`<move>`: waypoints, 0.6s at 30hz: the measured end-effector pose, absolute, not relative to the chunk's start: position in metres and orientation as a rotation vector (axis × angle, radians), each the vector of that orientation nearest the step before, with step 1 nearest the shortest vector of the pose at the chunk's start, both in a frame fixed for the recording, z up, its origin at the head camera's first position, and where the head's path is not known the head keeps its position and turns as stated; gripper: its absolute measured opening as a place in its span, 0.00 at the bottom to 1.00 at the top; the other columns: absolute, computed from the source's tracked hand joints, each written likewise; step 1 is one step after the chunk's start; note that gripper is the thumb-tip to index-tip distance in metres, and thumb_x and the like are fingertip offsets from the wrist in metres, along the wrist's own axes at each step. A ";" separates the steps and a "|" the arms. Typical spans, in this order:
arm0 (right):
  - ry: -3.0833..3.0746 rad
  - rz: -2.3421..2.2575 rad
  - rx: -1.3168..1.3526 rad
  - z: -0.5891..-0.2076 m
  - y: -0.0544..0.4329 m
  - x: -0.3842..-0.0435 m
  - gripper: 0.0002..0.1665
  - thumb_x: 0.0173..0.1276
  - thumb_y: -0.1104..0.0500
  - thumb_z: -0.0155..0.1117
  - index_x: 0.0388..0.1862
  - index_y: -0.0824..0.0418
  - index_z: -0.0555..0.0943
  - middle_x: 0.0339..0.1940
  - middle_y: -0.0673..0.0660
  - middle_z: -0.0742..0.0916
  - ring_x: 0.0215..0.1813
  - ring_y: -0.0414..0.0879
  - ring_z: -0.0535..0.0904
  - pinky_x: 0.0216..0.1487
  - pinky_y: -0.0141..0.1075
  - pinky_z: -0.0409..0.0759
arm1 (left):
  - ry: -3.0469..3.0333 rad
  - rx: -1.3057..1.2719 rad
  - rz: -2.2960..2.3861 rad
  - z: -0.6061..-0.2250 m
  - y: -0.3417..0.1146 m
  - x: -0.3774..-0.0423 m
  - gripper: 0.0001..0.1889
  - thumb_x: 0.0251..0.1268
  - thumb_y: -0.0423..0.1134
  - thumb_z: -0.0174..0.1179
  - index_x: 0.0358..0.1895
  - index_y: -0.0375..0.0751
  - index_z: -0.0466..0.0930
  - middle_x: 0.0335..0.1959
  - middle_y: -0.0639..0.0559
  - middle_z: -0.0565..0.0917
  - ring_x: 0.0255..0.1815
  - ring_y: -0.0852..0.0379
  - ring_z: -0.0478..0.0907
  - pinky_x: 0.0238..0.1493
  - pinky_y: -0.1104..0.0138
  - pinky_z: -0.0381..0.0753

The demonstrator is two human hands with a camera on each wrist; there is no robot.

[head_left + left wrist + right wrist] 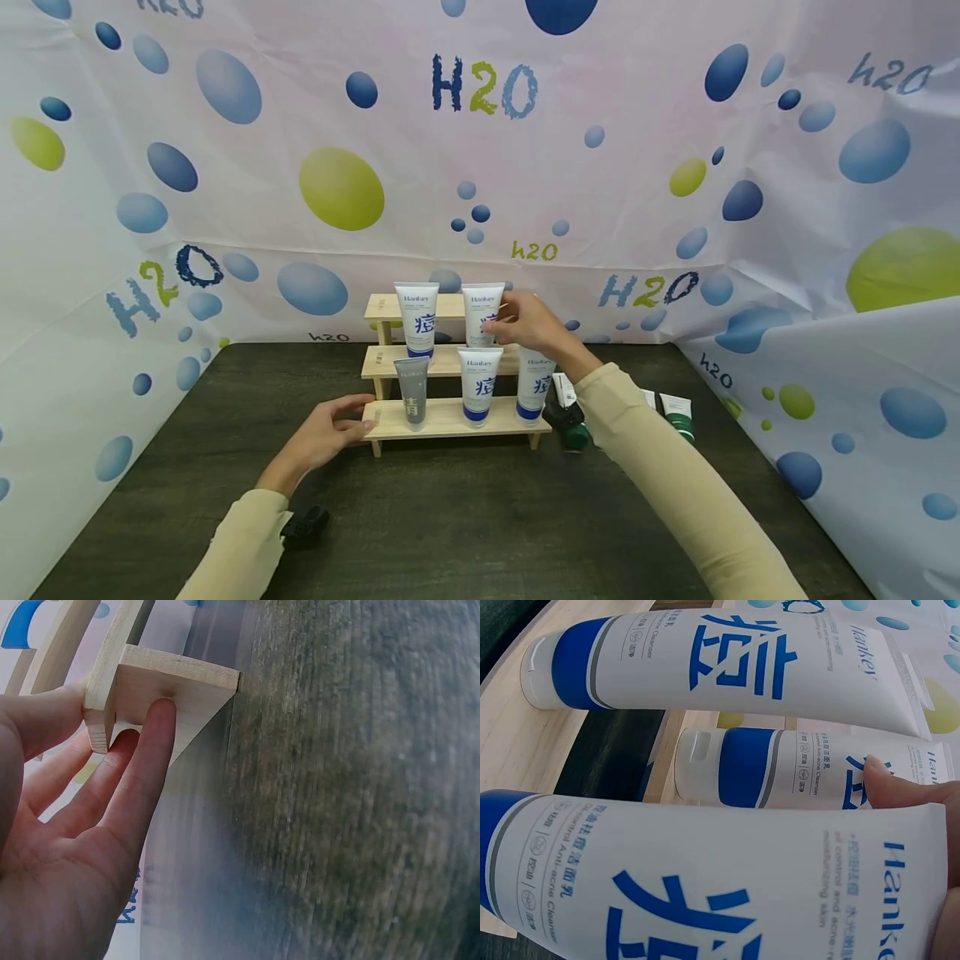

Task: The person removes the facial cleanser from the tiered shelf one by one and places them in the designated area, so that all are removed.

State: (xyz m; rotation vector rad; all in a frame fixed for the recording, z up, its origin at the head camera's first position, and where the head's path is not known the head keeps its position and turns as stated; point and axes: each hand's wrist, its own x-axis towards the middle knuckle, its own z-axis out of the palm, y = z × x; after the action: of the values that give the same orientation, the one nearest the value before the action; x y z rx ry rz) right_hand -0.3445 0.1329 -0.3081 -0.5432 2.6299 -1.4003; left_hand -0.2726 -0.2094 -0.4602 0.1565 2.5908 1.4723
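Note:
A three-tier wooden stand [390, 423] holds several facial cleanser tubes. My left hand [322, 429] grips the left end of its lowest tier, thumb on one side of the board and fingertips against the leg [184, 679]. On the middle tier, my right hand [534, 321] pinches the upper part of a white-and-blue cleanser tube [472, 315], standing upright; its base shows at the wood in the right wrist view. Another matching tube [417, 312] stands to its left. Along the lowest tier are a small grey tube [413, 392] and two white-and-blue tubes [480, 392].
Right of the stand, green-and-white tubes [677, 410] lie on the dark wooden table [450, 517], partly hidden by my right sleeve [660, 467]. A printed backdrop [525, 183] rises behind the stand and along both sides.

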 end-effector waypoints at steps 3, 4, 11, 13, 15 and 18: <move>2.627 -1.411 -0.553 -0.308 0.133 -0.344 0.26 0.74 0.62 0.67 0.68 0.67 0.74 0.61 0.69 0.83 0.63 0.63 0.82 0.59 0.52 0.86 | 2.595 0.155 1.470 -0.461 -0.209 -0.273 0.31 0.75 0.41 0.64 0.76 0.38 0.68 0.73 0.28 0.69 0.65 0.34 0.80 0.58 0.50 0.86; 2.626 -1.414 -0.554 -0.308 0.133 -0.344 0.26 0.74 0.62 0.67 0.68 0.67 0.74 0.61 0.69 0.83 0.63 0.63 0.82 0.58 0.52 0.86 | 2.597 0.155 1.469 -0.461 -0.209 -0.273 0.31 0.74 0.41 0.64 0.76 0.38 0.68 0.73 0.28 0.69 0.65 0.34 0.81 0.58 0.50 0.86; 2.617 -1.431 -0.571 -0.311 0.133 -0.345 0.25 0.74 0.64 0.66 0.68 0.67 0.74 0.60 0.69 0.83 0.61 0.63 0.83 0.59 0.55 0.85 | 2.599 0.158 1.462 -0.461 -0.210 -0.273 0.31 0.74 0.43 0.64 0.76 0.38 0.68 0.72 0.28 0.69 0.65 0.35 0.81 0.56 0.51 0.86; 2.615 -1.437 -0.574 -0.311 0.132 -0.345 0.25 0.75 0.64 0.66 0.68 0.67 0.74 0.59 0.69 0.82 0.61 0.63 0.83 0.59 0.55 0.85 | 2.596 0.155 1.465 -0.461 -0.210 -0.273 0.31 0.74 0.43 0.64 0.76 0.38 0.68 0.73 0.28 0.69 0.65 0.34 0.81 0.57 0.50 0.86; 2.611 -1.446 -0.568 -0.310 0.132 -0.345 0.25 0.75 0.64 0.66 0.68 0.67 0.74 0.59 0.69 0.82 0.61 0.63 0.83 0.60 0.55 0.85 | 2.594 0.156 1.465 -0.460 -0.210 -0.273 0.32 0.75 0.43 0.64 0.76 0.38 0.67 0.73 0.28 0.69 0.65 0.34 0.80 0.57 0.50 0.86; 2.608 -1.456 -0.560 -0.310 0.132 -0.344 0.25 0.75 0.64 0.66 0.68 0.67 0.74 0.59 0.69 0.82 0.61 0.63 0.83 0.60 0.55 0.85 | 2.594 0.160 1.463 -0.460 -0.210 -0.273 0.32 0.75 0.43 0.64 0.76 0.38 0.67 0.73 0.28 0.69 0.65 0.34 0.80 0.58 0.50 0.86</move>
State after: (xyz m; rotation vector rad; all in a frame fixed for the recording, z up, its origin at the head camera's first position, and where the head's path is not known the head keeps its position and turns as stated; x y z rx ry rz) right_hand -0.3444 0.1324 -0.3097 -0.5597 2.6079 -1.4563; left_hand -0.2732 -0.2102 -0.4595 0.1602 2.5942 1.4632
